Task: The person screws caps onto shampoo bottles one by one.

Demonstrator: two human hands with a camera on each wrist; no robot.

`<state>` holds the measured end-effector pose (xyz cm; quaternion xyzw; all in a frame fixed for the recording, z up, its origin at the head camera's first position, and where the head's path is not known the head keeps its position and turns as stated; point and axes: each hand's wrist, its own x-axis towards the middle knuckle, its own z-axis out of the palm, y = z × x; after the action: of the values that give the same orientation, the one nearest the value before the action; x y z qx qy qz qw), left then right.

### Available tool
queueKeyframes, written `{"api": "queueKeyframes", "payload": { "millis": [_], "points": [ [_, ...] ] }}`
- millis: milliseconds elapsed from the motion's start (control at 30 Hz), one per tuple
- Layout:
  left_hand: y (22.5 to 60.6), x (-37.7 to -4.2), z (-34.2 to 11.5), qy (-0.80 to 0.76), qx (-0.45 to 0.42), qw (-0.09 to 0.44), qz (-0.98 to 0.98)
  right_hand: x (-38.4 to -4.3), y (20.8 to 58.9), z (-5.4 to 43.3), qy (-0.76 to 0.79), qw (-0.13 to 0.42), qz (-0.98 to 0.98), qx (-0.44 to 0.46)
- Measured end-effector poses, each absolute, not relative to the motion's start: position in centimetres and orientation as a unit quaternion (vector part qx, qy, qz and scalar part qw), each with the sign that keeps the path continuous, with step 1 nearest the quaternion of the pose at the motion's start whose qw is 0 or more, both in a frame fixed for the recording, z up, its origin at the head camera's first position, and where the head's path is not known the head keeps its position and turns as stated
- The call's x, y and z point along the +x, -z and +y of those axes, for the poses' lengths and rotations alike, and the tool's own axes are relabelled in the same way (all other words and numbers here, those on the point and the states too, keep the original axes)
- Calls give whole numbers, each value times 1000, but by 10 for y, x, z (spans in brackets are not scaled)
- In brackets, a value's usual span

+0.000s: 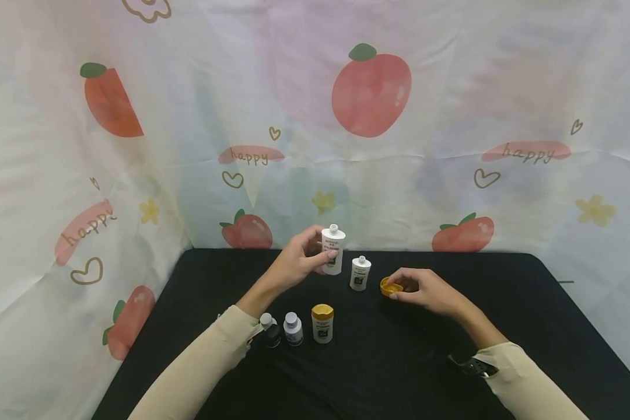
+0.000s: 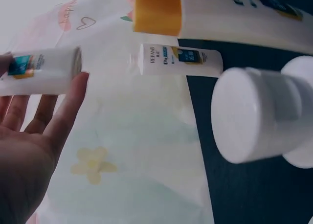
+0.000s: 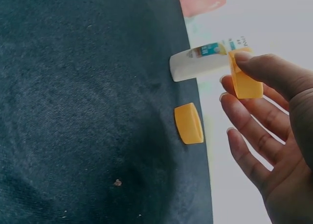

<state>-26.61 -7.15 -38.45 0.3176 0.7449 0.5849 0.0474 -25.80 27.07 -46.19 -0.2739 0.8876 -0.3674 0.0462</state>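
My left hand [image 1: 300,256] grips an uncapped white bottle [image 1: 333,252] between thumb and fingers, its narrow neck pointing up, over the far side of the table. In the left wrist view the same held bottle [image 2: 44,70] shows at the left. A second uncapped white bottle [image 1: 360,273] stands upright on the cloth just right of it. My right hand [image 1: 425,287] pinches a yellow cap [image 3: 246,75] between thumb and fingers. Another yellow cap [image 3: 189,123] lies on the black cloth near that hand.
Nearer on the black-covered table [image 1: 378,361] stand a white bottle with a yellow cap [image 1: 322,324], a small white bottle [image 1: 293,329] and a dark bottle with a white lid [image 1: 270,332], partly behind my left sleeve. A printed curtain [image 1: 294,76] hangs behind the table.
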Motion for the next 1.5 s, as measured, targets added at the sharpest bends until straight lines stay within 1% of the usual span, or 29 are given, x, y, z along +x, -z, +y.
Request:
{"api": "queueKeyframes", "payload": {
  "millis": [200,400,600,833,1000,1500],
  "points": [
    [384,-258,-73,-597,299,60,742,-257,457,268,370,47,888,-271],
    [384,-253,-73,-607,270,55,746,-257,454,267,368,40,886,-280],
    [384,-246,-74,-608,255,55,749,-255,447,264,365,12,888,-280],
    [384,-237,-74,-603,273,47,748,-250,435,256,392,-25,885,-249],
    [386,-232,-73,-606,274,46,745,-247,428,252,423,-31,871,-249],
    [392,-223,-75,-626,242,44,740,-239,411,240,490,-32,828,-272]
  ]
}}
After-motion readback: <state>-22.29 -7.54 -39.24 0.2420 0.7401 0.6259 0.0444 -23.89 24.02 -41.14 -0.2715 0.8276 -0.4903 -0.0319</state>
